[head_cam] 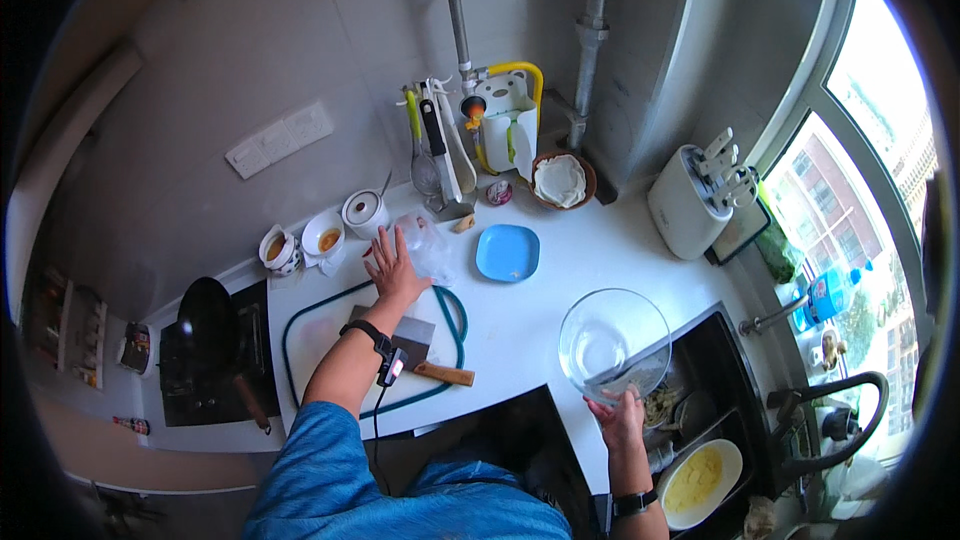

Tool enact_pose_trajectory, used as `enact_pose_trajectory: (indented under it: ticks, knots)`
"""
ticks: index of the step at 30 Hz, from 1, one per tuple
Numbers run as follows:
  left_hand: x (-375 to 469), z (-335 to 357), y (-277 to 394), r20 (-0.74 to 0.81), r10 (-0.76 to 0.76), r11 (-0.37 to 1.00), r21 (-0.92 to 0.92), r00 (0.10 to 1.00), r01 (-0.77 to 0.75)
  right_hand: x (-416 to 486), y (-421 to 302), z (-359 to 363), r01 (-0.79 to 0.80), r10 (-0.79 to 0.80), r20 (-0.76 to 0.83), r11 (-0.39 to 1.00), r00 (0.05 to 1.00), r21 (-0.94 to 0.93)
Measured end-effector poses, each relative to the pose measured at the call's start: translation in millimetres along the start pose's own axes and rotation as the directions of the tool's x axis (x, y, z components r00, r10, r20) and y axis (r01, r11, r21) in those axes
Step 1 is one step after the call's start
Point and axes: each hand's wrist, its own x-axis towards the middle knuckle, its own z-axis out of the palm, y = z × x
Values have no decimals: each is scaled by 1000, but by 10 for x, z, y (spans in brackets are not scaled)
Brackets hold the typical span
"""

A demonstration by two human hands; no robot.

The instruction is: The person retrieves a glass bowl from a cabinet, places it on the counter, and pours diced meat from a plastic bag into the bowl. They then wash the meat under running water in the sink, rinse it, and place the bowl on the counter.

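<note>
My left hand (394,270) is spread with its fingers apart, at the left side of a clear plastic bag (426,249). Whether it touches the bag cannot be told. Below that forearm, a cleaver (412,337) with a wooden handle lies on a white cutting board (322,341) with a dark green rim. My right hand (621,416) grips the near rim of a clear glass bowl (611,337). No food shows in the bowl, which is over the counter beside the sink's left edge. A light blue plastic tray (508,253) lies between bag and bowl.
The black sink (739,352) at right holds a white basin (675,517) with yellow contents. A knife block (679,202) stands by the window. Along the wall are a lidded jar (365,214), a white bowl (322,234) and hanging utensils (435,135). A wok (206,322) sits left.
</note>
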Motion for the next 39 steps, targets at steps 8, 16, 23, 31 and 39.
enact_pose_trajectory:
  ticks: [8,16,23,31,39]
  knots:
    - [1139,461,-210,131,31,996,-87,991,-19,109,-151,241,-27,23,-90,999,996,-33]
    - [1303,186,-536,-161,80,743,-648,984,-167,195,-155,395,-37,40,-101,999,994,28]
    - [629,-617,-6,14,250,292,-954,968,-61,-12,-302,303,-96,108,-76,985,991,142]
    - [-476,-955,1494,233,766,-121,-863,599,490,-465,-619,559,476,-417,231,769,879,-427]
    - [-1084,-637,2648,385,886,21,-590,259,807,-352,-755,658,475,-409,249,808,878,-348]
